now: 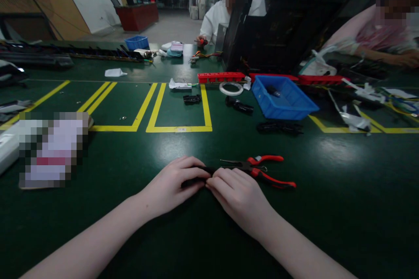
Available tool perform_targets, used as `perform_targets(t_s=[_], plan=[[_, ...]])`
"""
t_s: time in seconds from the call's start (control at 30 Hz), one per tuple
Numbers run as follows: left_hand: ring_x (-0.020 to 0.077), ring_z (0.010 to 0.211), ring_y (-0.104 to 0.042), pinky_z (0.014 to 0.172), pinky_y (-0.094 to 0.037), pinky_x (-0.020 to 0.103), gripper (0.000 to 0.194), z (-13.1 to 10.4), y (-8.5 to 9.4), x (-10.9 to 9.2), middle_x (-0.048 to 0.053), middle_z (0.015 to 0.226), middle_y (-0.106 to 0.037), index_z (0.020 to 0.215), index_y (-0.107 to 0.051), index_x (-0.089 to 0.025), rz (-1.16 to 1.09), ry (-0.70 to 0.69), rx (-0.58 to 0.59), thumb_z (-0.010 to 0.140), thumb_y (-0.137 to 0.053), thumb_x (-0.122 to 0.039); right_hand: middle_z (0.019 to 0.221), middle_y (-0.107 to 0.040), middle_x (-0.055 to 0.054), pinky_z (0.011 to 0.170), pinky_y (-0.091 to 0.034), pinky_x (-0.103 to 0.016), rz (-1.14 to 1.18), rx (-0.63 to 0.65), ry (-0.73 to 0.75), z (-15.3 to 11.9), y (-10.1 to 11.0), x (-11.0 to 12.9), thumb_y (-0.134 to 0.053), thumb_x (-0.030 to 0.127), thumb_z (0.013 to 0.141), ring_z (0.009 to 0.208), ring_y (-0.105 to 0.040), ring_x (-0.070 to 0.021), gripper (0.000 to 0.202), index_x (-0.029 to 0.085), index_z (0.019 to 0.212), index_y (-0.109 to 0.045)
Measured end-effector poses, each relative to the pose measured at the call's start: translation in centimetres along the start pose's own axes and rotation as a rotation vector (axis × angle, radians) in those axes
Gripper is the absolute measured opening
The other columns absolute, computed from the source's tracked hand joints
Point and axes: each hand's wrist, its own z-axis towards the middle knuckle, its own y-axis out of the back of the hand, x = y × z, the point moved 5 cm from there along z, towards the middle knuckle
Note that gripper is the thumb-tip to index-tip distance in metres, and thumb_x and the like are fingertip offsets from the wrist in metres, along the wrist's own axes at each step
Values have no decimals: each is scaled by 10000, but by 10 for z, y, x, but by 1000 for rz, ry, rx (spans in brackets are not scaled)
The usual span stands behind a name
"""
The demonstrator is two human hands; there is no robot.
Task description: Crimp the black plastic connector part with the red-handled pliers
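**Both hands closed on a small black part at the near edge of the bench**

The left hand (pixel 173 183) and the right hand (pixel 237 192) meet fingertip to fingertip on the green table (pixel 131 226), each curled around one end of a thin black part (pixel 199 175) that lies low on the surface between them. Most of the part is hidden under the fingers, so what it is cannot be told.

Just behind the right hand lie red-handled pliers (pixel 262 168), flat on the table with the handles pointing right. To the left sits a blurred pale object (pixel 52 150).

Farther back, yellow tape lines (pixel 178 128) mark out boxes on the table. Inside one box lies a small black clip (pixel 192 99). Right of it are a roll of clear tape (pixel 231 88), a black cylinder-like piece (pixel 238 105) and a blue bin (pixel 283 98), with a dark bundle (pixel 279 128) in front of the bin. Long red strips (pixel 221 77) run behind.

At the far side, a person in a white top (pixel 214 19) works beside a large black case (pixel 281 30), and another person's arm (pixel 366 45) reaches in from the right
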Motion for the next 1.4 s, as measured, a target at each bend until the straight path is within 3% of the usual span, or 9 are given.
perform_targets(t_s=[0.3,0.47,0.67,0.87,1.0,1.07,1.13,1.3,1.4], plan=[[225,1150,-557,981,-508,416,268,-3,-1,1,60,1268,-550,1179,-618,-249,5,-11,-27,928,-570,-169,933,-663,-49,696,-461,-307,105,-8,-103,-2,8,-8,-531,235,944,820,-616,-172,134,178,1007,-635],[265,1255,-492,1049,-444,480,371,-7,3,-5,88,1360,-493,1270,-556,-257,105,-81,-106,909,-590,-179,1138,-638,-115,826,-489,-354,47,-160,-48,-2,22,-5,-541,293,936,1006,-612,-217,379,149,1285,-519],[275,1263,-484,1048,-435,494,392,-11,5,-8,99,1365,-488,1280,-540,-249,186,-86,-150,899,-607,-186,1386,-491,-160,1064,-342,-479,-327,-421,38,-10,54,-27,-553,341,913,1268,-472,-283,658,197,1485,-259],[264,1200,-533,995,-475,484,307,-13,-1,-10,96,1340,-511,1193,-598,-235,272,-144,-121,899,-598,-146,1432,-400,-189,1053,-316,-509,-461,-675,-343,-47,90,-112,-456,406,930,1332,-379,-334,642,170,1482,-230],[257,1181,-546,998,-477,477,241,-16,-3,-13,97,1311,-532,1145,-618,-214,290,-156,-138,912,-590,-163,1486,-299,-209,1077,-286,-483,-485,-618,-771,-76,98,-157,-319,439,958,1353,-337,-338,631,141,1493,-165],[251,1170,-552,998,-481,470,226,-17,-3,-15,93,1292,-543,1135,-623,-209,283,-154,-147,917,-582,-167,1485,-290,-198,1064,-306,-462,-476,-570,-1020,-91,97,-173,-312,439,953,1368,-309,-348,630,153,1496,-168],[244,1154,-560,990,-489,464,224,-18,-3,-16,83,1276,-550,1132,-627,-215,270,-156,-147,918,-576,-168,1459,-303,-210,1025,-348,-474,-459,-635,-1237,-106,96,-184,-297,421,950,1337,-346,-359,601,146,1476,-208],[232,1116,-569,968,-503,437,236,-19,-4,-17,83,1242,-562,1149,-621,-212,266,-163,-133,925,-562,-172,1330,-388,-289,927,-405,-559,-416,-755,-1565,-131,89,-209,-271,351,928,1201,-454,-397,558,71,1409,-314],[232,1107,-570,970,-498,432,220,-19,-5,-17,90,1230,-564,1135,-624,-204,289,-170,-136,929,-556,-172,1300,-432,-284,931,-410,-558,-379,-768,-1653,-137,85,-218,-279,365,922,1176,-478,-388,537,73,1356,-400]])
